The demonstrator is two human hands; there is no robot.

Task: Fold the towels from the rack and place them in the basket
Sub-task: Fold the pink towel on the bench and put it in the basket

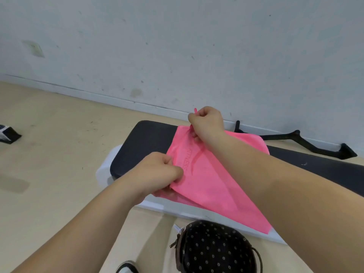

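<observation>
A pink towel (208,182) lies partly folded on a black padded bench (145,146), with faint lettering on its upper layer. My left hand (159,170) pinches the towel's near left corner at the bench's front edge. My right hand (206,123) pinches the far corner and lifts it slightly above the bench. The towel's lower right end runs under my right forearm. No rack and no basket are in view.
A dark bag with a dotted pattern (214,249) sits on the floor just below the bench. The bench's white base (106,170) shows at its left end. A black metal frame (307,142) lies by the wall. A small dark object (7,133) is at far left.
</observation>
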